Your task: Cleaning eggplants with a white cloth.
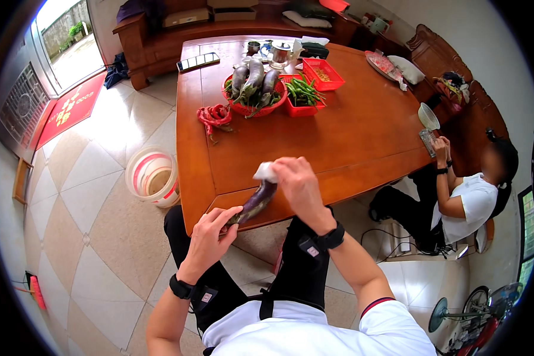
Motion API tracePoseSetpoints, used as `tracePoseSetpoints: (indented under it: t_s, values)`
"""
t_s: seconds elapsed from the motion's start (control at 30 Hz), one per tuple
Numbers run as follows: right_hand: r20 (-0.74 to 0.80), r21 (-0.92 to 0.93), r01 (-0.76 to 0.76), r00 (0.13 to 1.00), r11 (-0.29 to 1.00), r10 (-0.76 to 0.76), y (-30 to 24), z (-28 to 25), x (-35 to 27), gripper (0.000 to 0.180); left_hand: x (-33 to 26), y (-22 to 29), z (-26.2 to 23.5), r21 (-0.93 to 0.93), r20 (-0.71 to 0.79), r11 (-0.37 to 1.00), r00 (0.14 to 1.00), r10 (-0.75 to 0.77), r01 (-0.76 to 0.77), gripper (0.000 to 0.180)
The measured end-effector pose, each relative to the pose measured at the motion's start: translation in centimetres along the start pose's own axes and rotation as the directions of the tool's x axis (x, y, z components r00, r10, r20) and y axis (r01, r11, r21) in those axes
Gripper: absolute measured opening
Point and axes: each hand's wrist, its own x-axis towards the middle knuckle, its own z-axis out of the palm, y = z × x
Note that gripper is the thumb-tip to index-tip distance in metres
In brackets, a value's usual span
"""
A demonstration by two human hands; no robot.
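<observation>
Head view: left hand grasps eggplant stem; right hand clenches cloth at its tip, slanting over table near edge.

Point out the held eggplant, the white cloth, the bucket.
eggplant [257,200]: head view, purple mid-body.
white cloth [265,172]: head view, bunched part beside the right-hand fingers.
bucket [137,168]: head view, left rim.

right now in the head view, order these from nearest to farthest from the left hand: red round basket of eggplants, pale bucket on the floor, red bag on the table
From the left hand:
1. Pale bucket, on the floor left of the table.
2. Red bag, on the table's left part.
3. Red round basket of eggplants, farther up the table, mid-left.
</observation>
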Motion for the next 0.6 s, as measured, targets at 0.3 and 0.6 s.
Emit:
tracePoseSetpoints:
  t_s: [0.3,0.6]
  values:
    - [0.057,0.238,0.110,0.990,0.965,-0.127,-5.3,1.5,-3.8,0.031,0.0,-0.7,0.6,0.070,-0.053,0.995,0.996,0.068,-0.064,0.040]
    - [-0.106,0.063,-0.075,0.991,0.995,0.082,1.3,0.5,-1.0,0.023,-0.2,0.0,0.5,0.077,-0.036,0.997,0.999,0.012,-0.009,0.040]
